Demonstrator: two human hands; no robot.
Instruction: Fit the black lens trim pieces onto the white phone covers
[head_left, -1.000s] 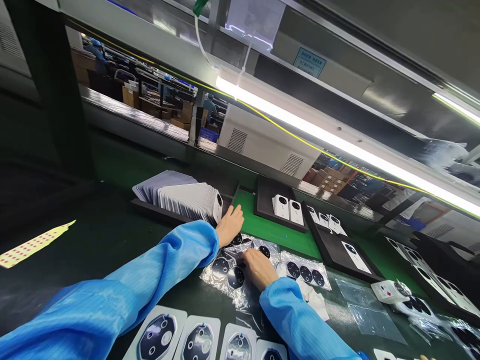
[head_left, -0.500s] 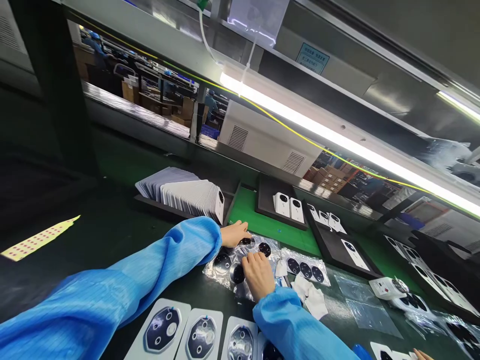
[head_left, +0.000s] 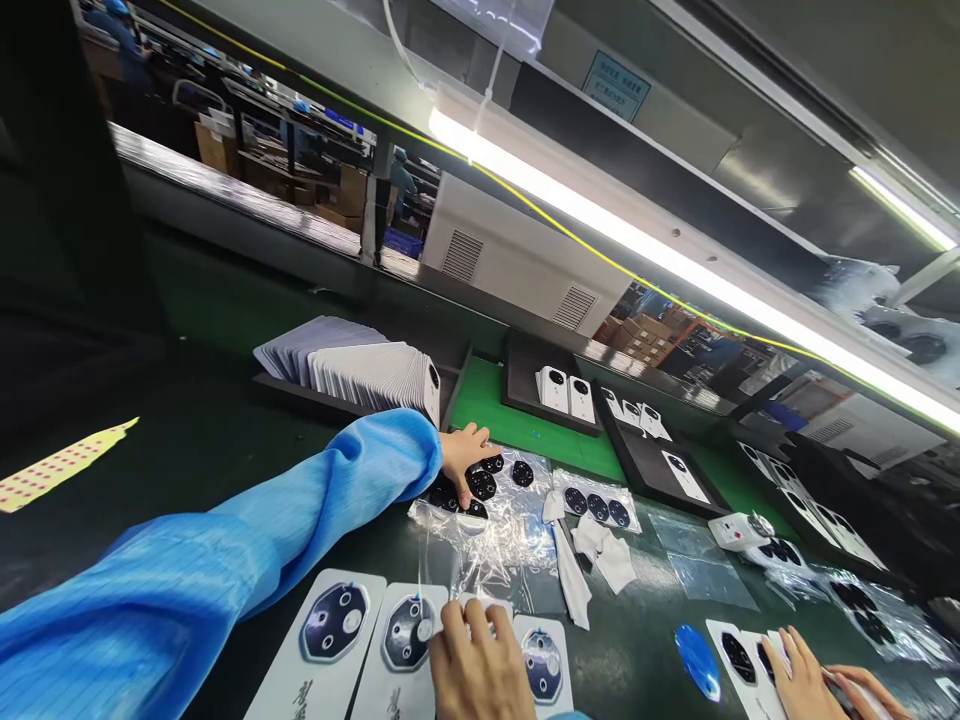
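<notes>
My left hand [head_left: 463, 458] rests with spread fingers on black octagonal discs with holes [head_left: 480, 486], which lie on a clear plastic bag [head_left: 510, 550]. My right hand [head_left: 481, 665] is at the bottom, its fingers bent together over one of several white phone back panels [head_left: 296, 665]. What its fingertips hold, if anything, is hidden. Each neighbouring panel in the row carries a dark octagonal camera plate [head_left: 335, 621]. White cloth pieces [head_left: 607, 555] lie right of the bag, below a clear sleeve with three black discs [head_left: 598, 507].
Fanned white panels [head_left: 367, 368] fill a black tray at the back. More panels sit in dark trays [head_left: 660, 475] to the right. A co-worker's hands [head_left: 814, 680] are at the lower right, near a blue oval piece [head_left: 697, 660]. A spotted yellow sheet [head_left: 67, 465] lies left.
My right hand has left the discs on the bag and come down over the row of panels. My left hand has spread over the discs. The view has shifted somewhat.
</notes>
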